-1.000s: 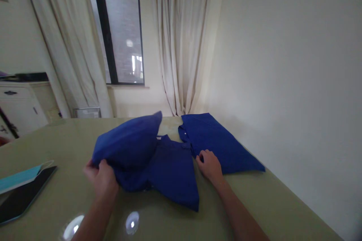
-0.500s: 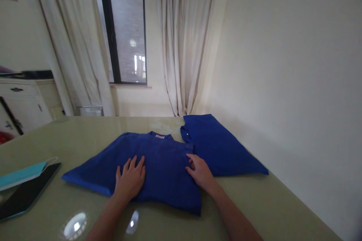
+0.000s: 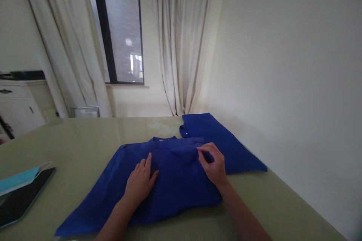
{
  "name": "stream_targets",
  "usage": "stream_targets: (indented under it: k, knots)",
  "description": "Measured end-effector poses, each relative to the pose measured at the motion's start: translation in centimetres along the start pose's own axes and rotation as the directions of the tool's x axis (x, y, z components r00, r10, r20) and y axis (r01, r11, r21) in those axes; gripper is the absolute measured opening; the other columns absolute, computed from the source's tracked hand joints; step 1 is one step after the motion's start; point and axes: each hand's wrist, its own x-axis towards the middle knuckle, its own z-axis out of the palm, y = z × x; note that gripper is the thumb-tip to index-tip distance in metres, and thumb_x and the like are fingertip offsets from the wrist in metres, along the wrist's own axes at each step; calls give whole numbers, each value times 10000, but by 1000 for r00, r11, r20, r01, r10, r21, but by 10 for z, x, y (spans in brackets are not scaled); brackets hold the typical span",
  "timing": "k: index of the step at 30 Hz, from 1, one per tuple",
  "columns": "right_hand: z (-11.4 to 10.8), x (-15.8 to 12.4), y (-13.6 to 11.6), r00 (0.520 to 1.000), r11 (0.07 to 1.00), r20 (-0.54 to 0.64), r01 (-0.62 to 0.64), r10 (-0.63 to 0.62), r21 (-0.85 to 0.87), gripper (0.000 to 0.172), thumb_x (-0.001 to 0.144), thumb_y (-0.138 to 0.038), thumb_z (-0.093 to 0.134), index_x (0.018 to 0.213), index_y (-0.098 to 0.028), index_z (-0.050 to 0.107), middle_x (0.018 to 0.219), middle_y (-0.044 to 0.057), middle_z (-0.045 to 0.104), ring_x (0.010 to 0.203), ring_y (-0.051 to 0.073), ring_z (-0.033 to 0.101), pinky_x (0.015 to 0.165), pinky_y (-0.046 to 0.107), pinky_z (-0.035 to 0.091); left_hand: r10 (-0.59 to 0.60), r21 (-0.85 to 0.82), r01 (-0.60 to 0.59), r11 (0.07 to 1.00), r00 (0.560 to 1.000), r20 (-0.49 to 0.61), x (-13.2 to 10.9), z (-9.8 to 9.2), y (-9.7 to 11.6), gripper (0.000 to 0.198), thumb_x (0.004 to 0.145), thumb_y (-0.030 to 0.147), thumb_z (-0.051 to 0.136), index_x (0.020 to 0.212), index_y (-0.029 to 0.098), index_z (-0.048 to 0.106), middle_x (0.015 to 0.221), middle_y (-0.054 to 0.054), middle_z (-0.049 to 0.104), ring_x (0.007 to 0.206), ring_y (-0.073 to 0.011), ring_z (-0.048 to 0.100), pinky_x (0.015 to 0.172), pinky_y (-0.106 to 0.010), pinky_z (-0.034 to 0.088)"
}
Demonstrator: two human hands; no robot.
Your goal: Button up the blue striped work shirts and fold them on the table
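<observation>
A blue shirt (image 3: 175, 184) lies partly folded in front of me, its collar (image 3: 164, 139) at the far edge. My left hand (image 3: 140, 181) rests on the shirt left of its middle, fingers stretched out and holding nothing. At the upper right, my right hand (image 3: 214, 163) pinches the shirt's fabric between thumb and fingertips, close to a strip along the top edge. Behind the right hand a second blue garment (image 3: 217, 133), folded flat, lies against the wall side and is partly covered by the hand and the shirt.
On the left of the greenish tabletop (image 3: 85, 135) lie a light blue face mask (image 3: 19, 180) and a black flat tablet-like object (image 3: 25, 199) under it. A white wall (image 3: 296, 101) borders the table's right side. Curtains (image 3: 183, 45) and a window (image 3: 123, 26) stand beyond.
My right hand has risen to the right and pinches the shirt, pulling its right side along. The shirt's lower left corner has come nearer me. My left hand has slid right.
</observation>
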Motion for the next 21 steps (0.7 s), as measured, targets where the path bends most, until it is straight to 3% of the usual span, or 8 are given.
stream_targets:
  k: [3, 7, 8, 10, 13, 17, 19, 21]
  knots:
    - [11, -11, -23, 901, 818, 415, -332, 127, 470, 212, 804, -366, 790, 842, -207, 655, 820, 5, 615, 765, 153, 572, 727, 274, 457, 6, -79, -18, 997, 990, -140, 0, 7, -9, 767, 940, 380, 500, 1586, 66, 231, 1365, -198, 563, 1236, -340, 561, 1064, -464, 450]
    - [35, -32, -37, 434, 475, 896, -772, -91, 423, 453, 649, -417, 916, 832, -169, 584, 774, -3, 630, 691, 113, 577, 706, 249, 464, 192, -88, -232, 969, 926, -324, -1, 0, -16, 756, 893, 252, 552, 1593, 227, 267, 1562, -177, 425, 1393, -367, 445, 1104, -511, 410]
    - [38, -35, -36, 347, 450, 929, -815, -126, 365, 494, 620, -405, 936, 867, -162, 585, 778, 0, 638, 689, 110, 587, 704, 244, 469, 203, -82, -247, 966, 913, -355, -1, -5, -15, 742, 904, 241, 538, 1594, 261, 266, 1610, -167, 366, 1433, -365, 402, 1113, -519, 395]
    - [40, -37, -34, 271, 434, 952, -848, -140, 306, 555, 587, -375, 958, 934, -150, 589, 793, 6, 649, 696, 107, 600, 691, 226, 468, 148, -85, -201, 976, 897, -417, -1, -14, -12, 740, 935, 251, 507, 1613, 268, 211, 1681, -163, 221, 1510, -361, 283, 1143, -535, 350]
    - [31, -30, -30, 272, 433, 956, -852, -114, 294, 576, 589, -363, 955, 973, -148, 585, 802, 5, 651, 679, 93, 586, 639, 190, 441, 79, -76, -131, 989, 875, -478, -1, -29, -8, 754, 935, 266, 497, 1621, 205, 190, 1700, -184, 142, 1564, -350, 141, 1204, -554, 229]
    - [17, -17, -31, 303, 459, 951, -838, -58, 295, 557, 636, -383, 906, 1038, -158, 594, 767, -14, 639, 629, 88, 550, 604, 186, 427, 166, -25, -187, 982, 922, -348, -2, -42, -15, 566, 875, 229, 512, 1439, 256, 539, 1594, -116, 442, 1537, -339, 253, 1245, -588, 27]
    - [17, -13, -30, 401, 538, 914, -787, 70, 304, 485, 724, -417, 817, 1085, -175, 602, 777, -15, 637, 619, 106, 556, 622, 224, 470, 205, -98, -240, 966, 939, -277, -2, -46, -21, 419, 866, 240, 499, 1249, 265, 665, 1429, -89, 622, 1440, -325, 440, 1249, -595, 17]
    - [20, -11, -23, 586, 726, 764, -645, 271, 237, 340, 825, -420, 694, 1069, -196, 618, 842, 10, 655, 691, 147, 607, 698, 289, 524, 150, -278, -220, 935, 956, -253, -1, -49, -24, 316, 873, 284, 482, 1102, 237, 694, 1233, -89, 723, 1229, -291, 627, 1230, -542, 225]
